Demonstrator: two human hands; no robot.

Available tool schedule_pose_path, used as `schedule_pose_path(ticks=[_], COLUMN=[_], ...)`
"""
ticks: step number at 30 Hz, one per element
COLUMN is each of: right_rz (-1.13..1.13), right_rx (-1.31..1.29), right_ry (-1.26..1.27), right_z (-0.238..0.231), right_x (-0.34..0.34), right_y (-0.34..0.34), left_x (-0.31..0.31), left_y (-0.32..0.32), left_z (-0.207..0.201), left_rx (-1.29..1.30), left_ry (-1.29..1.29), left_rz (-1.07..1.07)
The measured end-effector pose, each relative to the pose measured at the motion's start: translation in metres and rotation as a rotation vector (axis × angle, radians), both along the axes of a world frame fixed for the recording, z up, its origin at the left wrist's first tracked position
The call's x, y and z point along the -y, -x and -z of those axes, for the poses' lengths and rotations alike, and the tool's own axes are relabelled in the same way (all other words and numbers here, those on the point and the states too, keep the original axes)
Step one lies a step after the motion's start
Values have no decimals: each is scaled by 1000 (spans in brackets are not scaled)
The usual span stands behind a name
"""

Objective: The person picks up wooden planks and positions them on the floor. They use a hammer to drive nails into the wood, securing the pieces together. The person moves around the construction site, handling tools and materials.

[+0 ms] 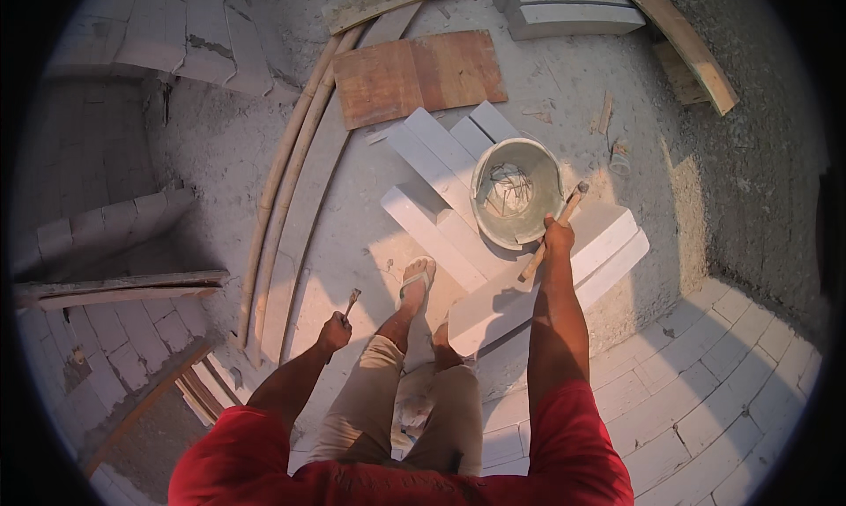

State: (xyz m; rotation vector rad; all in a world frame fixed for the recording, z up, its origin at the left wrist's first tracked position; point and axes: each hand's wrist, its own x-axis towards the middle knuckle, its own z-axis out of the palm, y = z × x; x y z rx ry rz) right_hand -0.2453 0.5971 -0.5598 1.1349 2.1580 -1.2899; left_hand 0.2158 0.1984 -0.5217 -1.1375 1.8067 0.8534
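My right hand (557,235) is closed around the wooden handle of a hammer (571,208), at the right rim of a grey bucket (548,173). Pieces of bent wire or nails (511,189) lie in the bottom of the bucket, which stands among pale blocks (441,153). Off to the left, in front of my body, my left hand (335,332) grips a short, rusty-looking hand tool (352,303) whose narrow end points up. Its exact kind is too small to tell.
A brown plywood sheet (419,76) lies beyond the blocks. Long bamboo poles (286,175) and a plank (308,215) run along the left. More blocks (573,17) are stacked at the far right, near a leaning board (683,43). A block wall (679,391) rises at lower right.
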Motion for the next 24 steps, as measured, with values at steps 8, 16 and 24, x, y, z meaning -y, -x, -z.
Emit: schedule_pose_path(ticks=[8,16,24], right_rz=[-32,-817,-1503], right_rx=[38,12,22], right_ry=[37,69,31], right_z=[-102,-263,-311], right_x=[52,131,222], right_y=[-85,-231,-404], left_x=[1,-192,-294], left_y=[-329,-418,-537], left_z=[-140,-272,-315], left_rx=[385,99,-188], left_ry=[-5,-238,-61], left_rz=[115,-1108,-474])
